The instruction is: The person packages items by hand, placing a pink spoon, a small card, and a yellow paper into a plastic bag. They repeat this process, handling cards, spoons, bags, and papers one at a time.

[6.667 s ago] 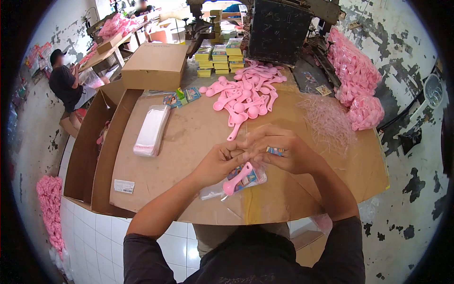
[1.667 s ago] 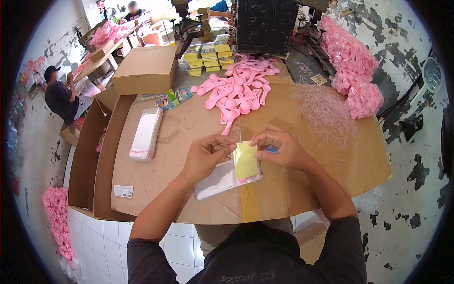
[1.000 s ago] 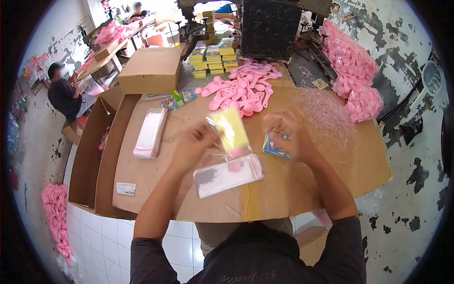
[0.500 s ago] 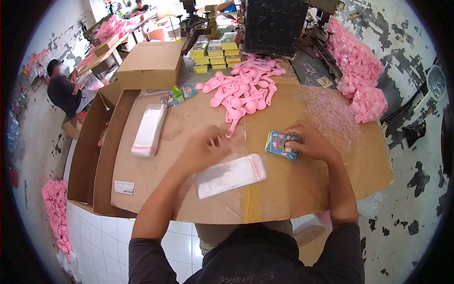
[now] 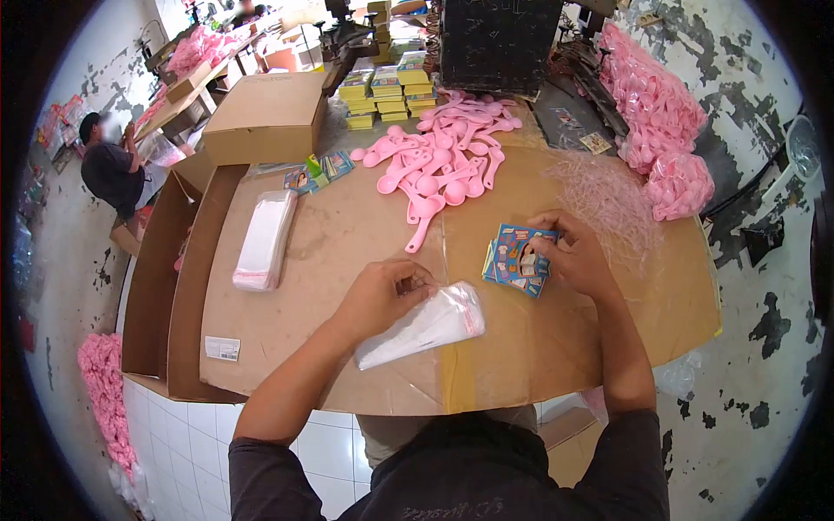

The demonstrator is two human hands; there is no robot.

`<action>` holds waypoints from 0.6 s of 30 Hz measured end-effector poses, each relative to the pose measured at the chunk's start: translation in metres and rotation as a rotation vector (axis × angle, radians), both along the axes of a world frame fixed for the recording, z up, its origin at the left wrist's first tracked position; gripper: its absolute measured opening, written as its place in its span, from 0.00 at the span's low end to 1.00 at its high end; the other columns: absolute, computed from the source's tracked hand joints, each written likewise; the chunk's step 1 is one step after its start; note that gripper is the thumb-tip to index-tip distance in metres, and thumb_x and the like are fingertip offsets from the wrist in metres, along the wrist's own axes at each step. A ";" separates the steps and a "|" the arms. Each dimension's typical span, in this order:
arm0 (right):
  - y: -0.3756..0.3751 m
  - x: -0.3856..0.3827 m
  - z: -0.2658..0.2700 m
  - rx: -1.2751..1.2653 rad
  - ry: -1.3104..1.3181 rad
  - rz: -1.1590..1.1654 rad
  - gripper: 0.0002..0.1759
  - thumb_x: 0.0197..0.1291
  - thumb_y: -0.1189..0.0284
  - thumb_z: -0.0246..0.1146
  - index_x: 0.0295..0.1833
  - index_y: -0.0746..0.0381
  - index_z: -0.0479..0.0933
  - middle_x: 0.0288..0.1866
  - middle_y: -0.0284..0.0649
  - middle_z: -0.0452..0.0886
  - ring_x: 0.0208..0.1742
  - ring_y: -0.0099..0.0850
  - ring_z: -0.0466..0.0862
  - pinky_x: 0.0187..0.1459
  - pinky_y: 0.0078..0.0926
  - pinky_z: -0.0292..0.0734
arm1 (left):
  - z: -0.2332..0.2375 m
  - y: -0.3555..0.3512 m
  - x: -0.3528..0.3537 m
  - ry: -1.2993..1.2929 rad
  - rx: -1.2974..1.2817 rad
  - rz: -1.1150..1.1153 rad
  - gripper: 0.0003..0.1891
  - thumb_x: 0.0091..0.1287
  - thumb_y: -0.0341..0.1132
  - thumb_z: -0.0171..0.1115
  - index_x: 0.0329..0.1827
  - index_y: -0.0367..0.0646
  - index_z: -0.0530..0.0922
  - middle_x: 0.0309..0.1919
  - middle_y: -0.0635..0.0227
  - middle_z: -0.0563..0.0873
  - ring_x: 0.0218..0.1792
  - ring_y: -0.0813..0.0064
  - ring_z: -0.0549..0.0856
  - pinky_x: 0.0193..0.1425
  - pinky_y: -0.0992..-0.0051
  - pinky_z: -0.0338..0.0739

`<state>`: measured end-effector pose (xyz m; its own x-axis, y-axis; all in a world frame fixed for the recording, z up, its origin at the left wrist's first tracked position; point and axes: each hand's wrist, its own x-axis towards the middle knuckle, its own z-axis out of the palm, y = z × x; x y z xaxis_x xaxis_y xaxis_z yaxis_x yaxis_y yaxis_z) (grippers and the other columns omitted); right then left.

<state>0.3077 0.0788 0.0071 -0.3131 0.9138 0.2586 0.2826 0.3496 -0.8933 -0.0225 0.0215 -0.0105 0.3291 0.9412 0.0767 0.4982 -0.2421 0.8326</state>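
Observation:
My left hand (image 5: 382,295) pinches the upper edge of the top clear plastic bag in a small stack of plastic bags (image 5: 413,334); the bag's edge is lifted near the fingertips. With thumb and fingers my right hand (image 5: 573,256) grips a blue printed card at the top of a small pile of cards (image 5: 514,265). Between and beyond the hands lies a heap of pink plastic measuring spoons (image 5: 443,178), one handle pointing toward me. Another stack of clear bags (image 5: 265,239) rests to the left.
Cardboard covers the worktable (image 5: 321,347). An open carton (image 5: 187,286) and a closed box (image 5: 265,117) stand left. Card stacks (image 5: 391,91) are at the back. Plastic strands (image 5: 608,204) and bagged pink spoons (image 5: 651,113) lie right. Another person (image 5: 113,174) sits far left.
My left hand has come down from beside the spoons onto the plastic bags and taken hold of one. My right hand has tilted the top card up slightly.

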 end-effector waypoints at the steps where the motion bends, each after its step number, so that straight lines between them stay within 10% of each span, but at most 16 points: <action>1: -0.008 -0.005 0.003 -0.130 0.102 0.065 0.12 0.64 0.77 0.70 0.53 0.64 0.83 0.48 0.36 0.86 0.49 0.26 0.84 0.52 0.29 0.79 | 0.001 0.000 0.000 -0.006 -0.016 0.006 0.09 0.64 0.31 0.74 0.46 0.40 0.88 0.33 0.64 0.88 0.30 0.74 0.83 0.38 0.73 0.79; 3: -0.026 -0.020 0.007 -0.390 0.308 0.191 0.12 0.63 0.76 0.71 0.52 0.64 0.83 0.47 0.39 0.86 0.47 0.29 0.85 0.50 0.30 0.80 | 0.002 -0.001 0.000 -0.011 -0.030 0.002 0.07 0.64 0.30 0.73 0.44 0.41 0.87 0.34 0.65 0.88 0.30 0.75 0.83 0.39 0.72 0.79; 6: -0.034 -0.046 -0.003 0.319 -0.296 0.307 0.12 0.63 0.76 0.71 0.51 0.63 0.84 0.44 0.42 0.85 0.43 0.36 0.86 0.46 0.33 0.79 | 0.000 0.002 -0.001 -0.084 0.072 -0.032 0.06 0.66 0.29 0.71 0.44 0.41 0.85 0.36 0.67 0.89 0.32 0.77 0.85 0.39 0.74 0.80; 9: -0.038 -0.049 -0.005 0.357 -0.330 0.280 0.13 0.62 0.74 0.71 0.52 0.63 0.85 0.41 0.46 0.84 0.39 0.43 0.84 0.43 0.36 0.78 | -0.007 0.008 -0.003 -0.386 0.092 -0.077 0.09 0.70 0.26 0.70 0.49 0.39 0.81 0.39 0.66 0.90 0.36 0.80 0.88 0.41 0.79 0.81; 11: -0.034 -0.047 0.003 0.301 -0.272 0.218 0.13 0.63 0.75 0.71 0.52 0.63 0.84 0.41 0.44 0.85 0.39 0.38 0.86 0.43 0.34 0.79 | 0.000 0.005 -0.006 -0.683 -0.267 -0.088 0.11 0.71 0.24 0.68 0.53 0.38 0.78 0.42 0.63 0.91 0.40 0.78 0.90 0.45 0.78 0.84; 18: -0.041 -0.058 0.007 -0.122 0.355 -0.016 0.12 0.66 0.78 0.69 0.55 0.63 0.83 0.45 0.37 0.85 0.46 0.21 0.85 0.47 0.25 0.82 | 0.008 -0.004 0.007 -0.652 -0.278 -0.046 0.20 0.70 0.23 0.70 0.63 0.36 0.76 0.42 0.60 0.92 0.44 0.78 0.91 0.47 0.78 0.85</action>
